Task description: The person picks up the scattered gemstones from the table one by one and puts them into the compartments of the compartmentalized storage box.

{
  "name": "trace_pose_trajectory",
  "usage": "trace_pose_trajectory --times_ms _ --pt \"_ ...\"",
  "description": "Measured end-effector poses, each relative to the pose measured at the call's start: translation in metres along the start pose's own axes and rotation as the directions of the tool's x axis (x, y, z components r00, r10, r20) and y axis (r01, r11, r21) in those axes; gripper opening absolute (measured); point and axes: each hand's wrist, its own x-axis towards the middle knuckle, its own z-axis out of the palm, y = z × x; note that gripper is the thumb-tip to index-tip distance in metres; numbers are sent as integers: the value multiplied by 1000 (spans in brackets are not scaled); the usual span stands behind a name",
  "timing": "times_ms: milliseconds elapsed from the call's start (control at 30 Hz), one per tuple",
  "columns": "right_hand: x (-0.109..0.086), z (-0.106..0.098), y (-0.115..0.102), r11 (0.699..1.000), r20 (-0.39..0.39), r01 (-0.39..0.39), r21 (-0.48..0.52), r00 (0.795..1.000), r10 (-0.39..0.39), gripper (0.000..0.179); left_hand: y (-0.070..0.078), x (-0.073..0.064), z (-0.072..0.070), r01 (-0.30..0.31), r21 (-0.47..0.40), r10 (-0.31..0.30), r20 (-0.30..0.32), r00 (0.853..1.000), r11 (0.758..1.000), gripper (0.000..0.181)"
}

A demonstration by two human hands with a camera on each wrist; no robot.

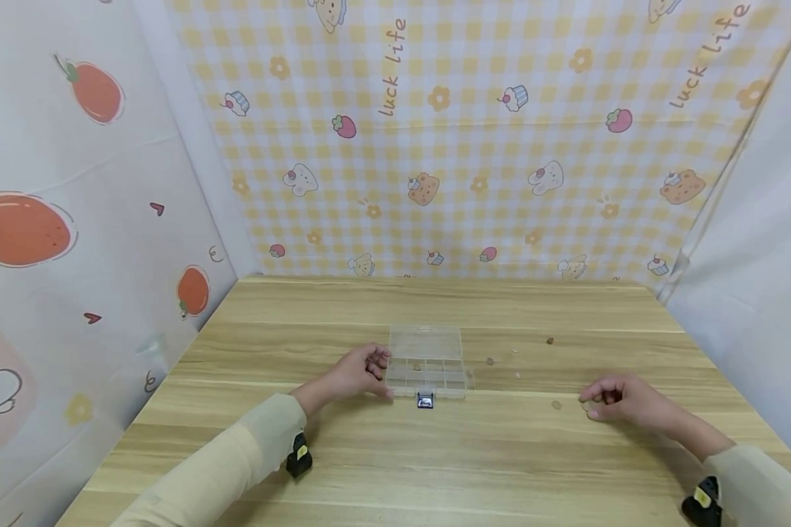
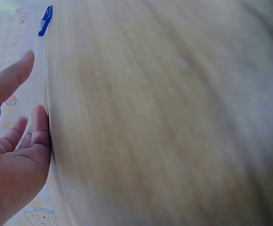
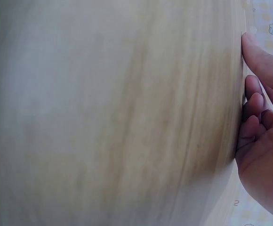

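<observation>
A clear plastic compartment box [image 1: 426,377] stands on the table with its lid [image 1: 425,342] raised at the back and a blue latch [image 1: 425,400] at the front. My left hand [image 1: 362,372] rests against the box's left side, thumb by the front corner and fingers further back, loosely bent in the left wrist view. One small brownish piece [image 1: 417,367] lies in a rear compartment. Off to the right, my right hand [image 1: 622,399] reaches down to the table, thumb and forefinger pinching a small pale round piece [image 1: 588,405]. Its other fingers are curled under.
A flat tan disc [image 1: 556,405] lies just left of the right hand. Between it and the box are a grey-brown piece [image 1: 490,361], a pinkish piece [image 1: 518,375] and a white sliver [image 1: 515,350]. A dark brown piece [image 1: 550,340] lies further back. Patterned curtains [image 1: 461,146] enclose the wooden table.
</observation>
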Motion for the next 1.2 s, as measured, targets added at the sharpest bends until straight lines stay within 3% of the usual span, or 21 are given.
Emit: trace_pose_trajectory --times_ms 333,633,967,1200 --pt "0 2 -2 999 6 25 -28 1000 -25 20 -3 1 0 1 2 -1 10 1000 1000 66" --pt "0 -1 -10 995 -4 -100 8 995 100 28 -3 1 0 -7 4 7 11 1000 1000 67" --pt "11 -2 -19 989 -72 -141 -34 988 139 29 -1 0 -1 -4 -4 4 12 1000 1000 67" --pt "24 0 -27 986 -118 -164 17 979 165 32 1 0 -1 3 -4 -2 11 1000 1000 67"
